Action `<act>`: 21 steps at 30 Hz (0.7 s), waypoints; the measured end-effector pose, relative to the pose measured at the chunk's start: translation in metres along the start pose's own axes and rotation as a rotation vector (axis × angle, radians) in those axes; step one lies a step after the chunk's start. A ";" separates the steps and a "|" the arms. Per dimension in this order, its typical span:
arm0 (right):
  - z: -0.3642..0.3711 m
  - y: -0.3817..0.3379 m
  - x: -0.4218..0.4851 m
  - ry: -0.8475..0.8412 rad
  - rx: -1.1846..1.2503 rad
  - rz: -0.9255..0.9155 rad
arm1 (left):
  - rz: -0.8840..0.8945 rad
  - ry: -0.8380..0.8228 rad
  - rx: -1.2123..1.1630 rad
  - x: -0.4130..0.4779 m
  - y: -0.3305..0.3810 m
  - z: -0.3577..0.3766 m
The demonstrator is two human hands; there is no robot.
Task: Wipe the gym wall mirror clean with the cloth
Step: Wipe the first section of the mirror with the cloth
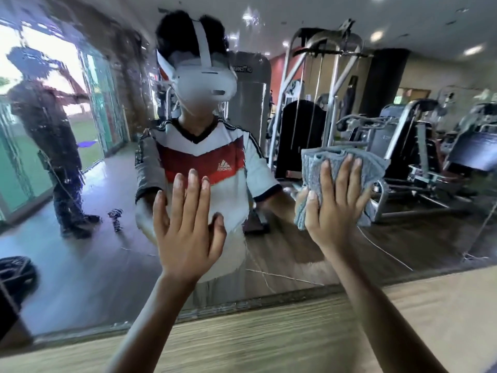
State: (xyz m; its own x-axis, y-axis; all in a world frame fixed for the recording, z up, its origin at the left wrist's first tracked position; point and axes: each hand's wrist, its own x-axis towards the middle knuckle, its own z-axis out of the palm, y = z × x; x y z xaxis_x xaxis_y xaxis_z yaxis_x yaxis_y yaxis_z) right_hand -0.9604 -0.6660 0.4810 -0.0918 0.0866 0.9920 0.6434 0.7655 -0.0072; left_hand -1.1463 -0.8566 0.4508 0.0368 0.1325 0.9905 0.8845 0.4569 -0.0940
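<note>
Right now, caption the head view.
Right hand presses grey cloth on the gym mirror; left hand open beside it.

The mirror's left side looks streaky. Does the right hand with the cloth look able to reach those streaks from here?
Probably yes, but not straight across: the left hand, spread open at the mirror, lies between the cloth and the streaks, so the right hand would have to pass over it.
</note>
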 end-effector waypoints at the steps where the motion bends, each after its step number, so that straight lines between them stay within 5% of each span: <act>1: 0.001 -0.011 0.002 0.006 0.010 0.022 | -0.003 -0.002 0.006 -0.001 0.000 0.001; 5: 0.005 -0.043 -0.022 0.025 0.069 0.086 | -0.024 0.002 0.017 -0.003 0.002 0.002; 11: 0.008 -0.025 -0.120 -0.121 0.055 -0.184 | -0.033 -0.006 -0.002 -0.003 0.001 0.002; 13: 0.006 -0.002 -0.118 -0.107 0.045 -0.043 | -0.021 -0.008 0.008 -0.003 0.001 0.002; 17: 0.008 -0.026 -0.059 0.021 0.135 0.546 | -0.013 0.002 0.035 -0.004 0.002 0.005; 21: 0.012 -0.081 -0.055 0.034 0.197 0.458 | 0.000 -0.005 0.013 -0.014 0.007 0.006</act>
State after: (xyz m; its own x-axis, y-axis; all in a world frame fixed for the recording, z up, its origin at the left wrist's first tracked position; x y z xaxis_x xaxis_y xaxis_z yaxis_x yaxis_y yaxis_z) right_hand -1.0164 -0.7250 0.4259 0.1934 0.4238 0.8849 0.4556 0.7600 -0.4636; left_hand -1.1428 -0.8500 0.4355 0.0342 0.1369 0.9900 0.8784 0.4684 -0.0951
